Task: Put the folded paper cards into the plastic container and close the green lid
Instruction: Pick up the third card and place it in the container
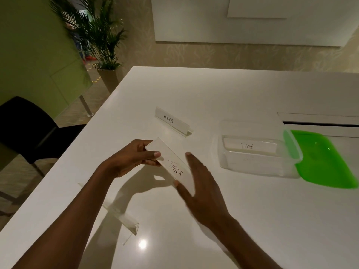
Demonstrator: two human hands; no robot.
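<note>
A white folded card marked TIGER (171, 162) is held above the table. My left hand (134, 158) pinches its far end between thumb and fingers. My right hand (202, 189) lies against the card's near end, fingers stretched out and thumb under its edge. A clear plastic container (258, 167) stands to the right on the table, with a card marked DOG (248, 146) lying inside. Its green lid (322, 162) leans open against the container's right side. A third card marked GIRAFFE (172, 121) stands in a clear holder beyond my hands.
An empty clear acrylic card holder (124, 220) lies near the table's front left. A slot with a flap (318, 123) is set into the white table (252, 94) behind the container. A black chair (25, 129) stands left of the table, a potted palm (103, 41) further back.
</note>
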